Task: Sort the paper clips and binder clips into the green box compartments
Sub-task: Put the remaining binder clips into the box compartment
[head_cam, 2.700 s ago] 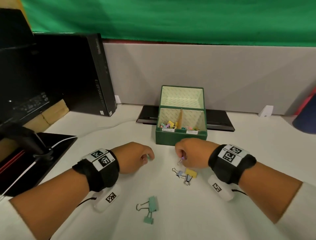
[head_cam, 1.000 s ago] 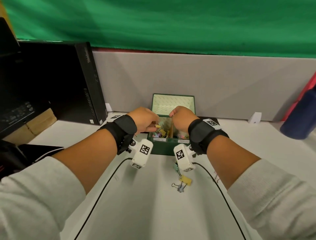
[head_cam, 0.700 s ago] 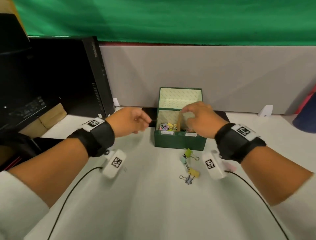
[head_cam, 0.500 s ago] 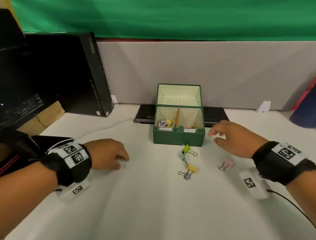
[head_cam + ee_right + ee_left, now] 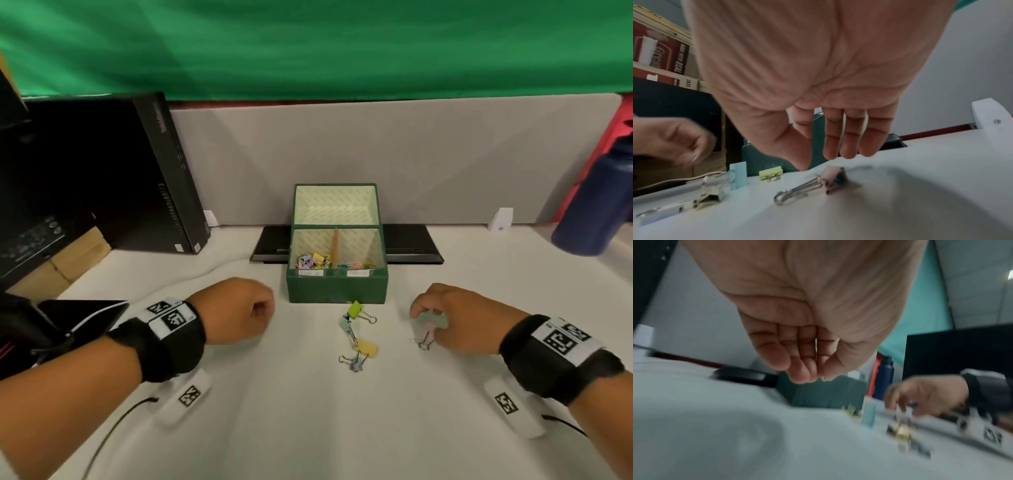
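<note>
The green box (image 5: pixel 337 291) stands open at the middle of the table, with binder clips (image 5: pixel 312 260) in its left compartment and paper clips (image 5: pixel 356 264) in its right. A pink binder clip (image 5: pixel 835 175) lies on the table just under my right hand (image 5: pixel 818 162), whose thumb and fingers hang spread above it without touching. A lime clip (image 5: pixel 356 310), a teal clip (image 5: pixel 347 325), a yellow clip (image 5: pixel 367 347) and a lavender clip (image 5: pixel 356 363) lie in front of the box. My left hand (image 5: pixel 818 376) is curled and pinches a small pale sliver, apparently a paper clip.
A black computer tower (image 5: pixel 154 178) and a monitor stand at the left. A flat black device (image 5: pixel 411 243) lies behind the box, and a dark blue bottle (image 5: pixel 592 212) is at the far right. A grey partition (image 5: pixel 342 147) closes the back.
Both hands came back from the box. My right hand dropped over the pink clip. My left hand curled up and shifted right, and the paper clip that lay beside it no longer shows.
</note>
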`<state>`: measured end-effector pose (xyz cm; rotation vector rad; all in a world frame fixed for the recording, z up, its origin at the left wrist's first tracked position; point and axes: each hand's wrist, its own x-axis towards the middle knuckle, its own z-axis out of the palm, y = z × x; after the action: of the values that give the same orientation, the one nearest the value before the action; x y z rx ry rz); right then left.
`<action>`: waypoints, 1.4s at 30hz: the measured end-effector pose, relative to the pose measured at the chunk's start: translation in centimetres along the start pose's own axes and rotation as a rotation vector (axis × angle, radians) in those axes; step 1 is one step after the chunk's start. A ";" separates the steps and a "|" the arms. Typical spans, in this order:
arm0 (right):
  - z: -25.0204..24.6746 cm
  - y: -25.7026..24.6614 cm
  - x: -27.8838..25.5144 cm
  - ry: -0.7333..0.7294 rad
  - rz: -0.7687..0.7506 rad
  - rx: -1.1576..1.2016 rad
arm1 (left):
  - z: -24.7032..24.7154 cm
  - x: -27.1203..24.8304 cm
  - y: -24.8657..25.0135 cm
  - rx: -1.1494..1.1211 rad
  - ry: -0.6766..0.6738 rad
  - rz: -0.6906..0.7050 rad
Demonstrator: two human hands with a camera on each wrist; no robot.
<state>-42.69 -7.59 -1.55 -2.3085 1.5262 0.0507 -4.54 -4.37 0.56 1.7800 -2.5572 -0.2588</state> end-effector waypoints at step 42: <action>-7.1 -6.0 6.4 0.439 -0.211 -0.092 | 2.7 4.1 7.6 -0.074 -0.212 0.127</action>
<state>-35.92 -13.45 5.26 -2.6665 1.4803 -0.4799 -13.34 -5.24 -1.30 1.6374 -2.7473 -0.5592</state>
